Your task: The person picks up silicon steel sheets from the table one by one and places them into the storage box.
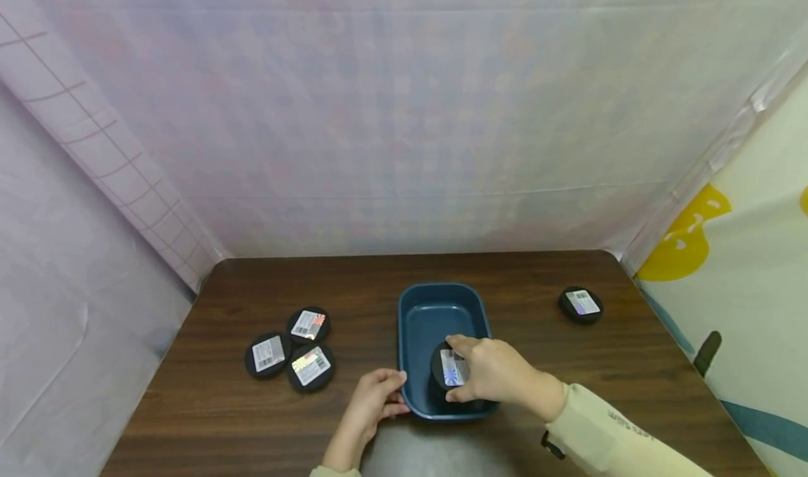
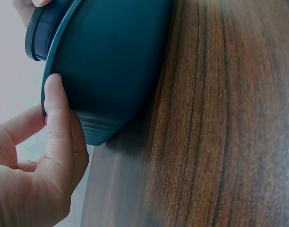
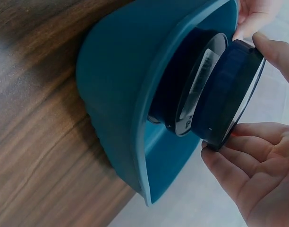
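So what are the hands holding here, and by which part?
The right hand pinches a black round tin by its rim, over another tin in the blue tray. The left hand grips the tray's near-left corner.

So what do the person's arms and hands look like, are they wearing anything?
Both hands are bare: no gloves and no rings that show. The right hand comes out of a long pale cream sleeve with small dark lettering on it and a small dark tab by the cuff. The left hand shows only a sliver of the same pale cuff at the bottom edge of the head view.
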A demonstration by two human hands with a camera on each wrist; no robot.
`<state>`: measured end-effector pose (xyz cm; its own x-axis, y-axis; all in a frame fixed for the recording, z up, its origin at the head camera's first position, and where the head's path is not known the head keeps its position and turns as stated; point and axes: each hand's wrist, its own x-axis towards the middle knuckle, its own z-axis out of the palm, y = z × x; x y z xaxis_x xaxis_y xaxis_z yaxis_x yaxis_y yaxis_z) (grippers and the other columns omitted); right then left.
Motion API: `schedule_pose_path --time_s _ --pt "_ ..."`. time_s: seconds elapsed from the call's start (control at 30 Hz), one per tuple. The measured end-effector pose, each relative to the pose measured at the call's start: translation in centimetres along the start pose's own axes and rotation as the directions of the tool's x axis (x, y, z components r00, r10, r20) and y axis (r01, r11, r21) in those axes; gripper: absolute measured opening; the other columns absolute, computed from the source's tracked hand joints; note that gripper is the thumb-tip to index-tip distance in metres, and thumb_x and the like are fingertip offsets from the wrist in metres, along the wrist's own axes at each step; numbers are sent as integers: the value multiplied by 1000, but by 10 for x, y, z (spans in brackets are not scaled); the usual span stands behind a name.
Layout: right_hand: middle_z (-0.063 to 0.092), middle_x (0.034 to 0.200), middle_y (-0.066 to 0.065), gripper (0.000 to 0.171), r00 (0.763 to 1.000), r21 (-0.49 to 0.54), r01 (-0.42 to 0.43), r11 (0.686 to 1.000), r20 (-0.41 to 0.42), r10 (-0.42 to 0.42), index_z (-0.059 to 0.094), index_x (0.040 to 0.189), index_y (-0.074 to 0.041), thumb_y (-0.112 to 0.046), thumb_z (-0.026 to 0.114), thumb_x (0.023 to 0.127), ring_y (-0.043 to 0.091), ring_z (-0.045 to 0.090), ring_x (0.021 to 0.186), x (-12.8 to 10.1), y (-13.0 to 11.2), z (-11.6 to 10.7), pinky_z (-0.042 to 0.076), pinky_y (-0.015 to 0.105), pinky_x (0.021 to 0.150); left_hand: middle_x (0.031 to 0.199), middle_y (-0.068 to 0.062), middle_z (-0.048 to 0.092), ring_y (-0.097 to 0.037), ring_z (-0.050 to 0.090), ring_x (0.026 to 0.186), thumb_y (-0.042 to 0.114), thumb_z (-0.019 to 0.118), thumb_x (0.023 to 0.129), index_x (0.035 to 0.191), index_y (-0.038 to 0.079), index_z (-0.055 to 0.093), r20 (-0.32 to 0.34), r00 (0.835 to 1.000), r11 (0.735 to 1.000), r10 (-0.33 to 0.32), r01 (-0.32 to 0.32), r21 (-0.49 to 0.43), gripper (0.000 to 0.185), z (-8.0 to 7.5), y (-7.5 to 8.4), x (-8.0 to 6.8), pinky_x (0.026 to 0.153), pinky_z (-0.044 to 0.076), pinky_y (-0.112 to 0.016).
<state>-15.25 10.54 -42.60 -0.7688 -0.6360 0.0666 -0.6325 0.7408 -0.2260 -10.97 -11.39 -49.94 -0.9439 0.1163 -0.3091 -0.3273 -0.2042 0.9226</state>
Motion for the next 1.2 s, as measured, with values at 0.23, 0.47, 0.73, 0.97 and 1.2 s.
schedule_pose_path --time_s 0.23,0.47,0.73,0.97,1.2 --pt "61 118 17 84 1000 -15 5 1000 -2 -5 59 120 3 -53 78 61 27 62 103 0 0 4 54 38 82 71 -3 52 -11 54 61 13 57 91 100 -10 54 -2 1000 1000 0 0 -3 25 0 0 0 57 56 -26" --pt "61 117 17 84 1000 -23 12 1000 -14 -13 59 119 3 -54 78 61 28 62 102 0 3 7 55 38 80 71 -3 52 -11 54 62 13 56 91 103 -14 52 1 1000 1000 -2 2 1 29 0 0 1 57 56 -26" --pt "62 117 17 84 1000 -15 19 1000 -20 -19 59 119 4 -53 79 61 28 63 101 0 4 8 55 39 80 71 -3 52 -11 54 61 13 56 91 103 -13 53 2 1000 1000 4 -4 2 28 0 0 0 58 56 -26" --pt "62 117 16 84 999 -27 17 999 -35 -18 59 120 3 -53 79 60 27 62 103 0 4 8 55 38 81 70 -2 52 -10 53 61 12 56 90 97 -7 55 -1 1000 1000 8 -8 -7 21 0 -1 0 56 56 -24" --pt "62 116 17 83 998 -36 32 999 -51 -34 59 119 4 -51 80 60 27 62 103 -1 4 8 55 38 81 69 -2 52 -10 53 61 13 56 91 97 -6 55 -2 1000 1000 -4 4 -10 20 0 0 0 55 55 -23"
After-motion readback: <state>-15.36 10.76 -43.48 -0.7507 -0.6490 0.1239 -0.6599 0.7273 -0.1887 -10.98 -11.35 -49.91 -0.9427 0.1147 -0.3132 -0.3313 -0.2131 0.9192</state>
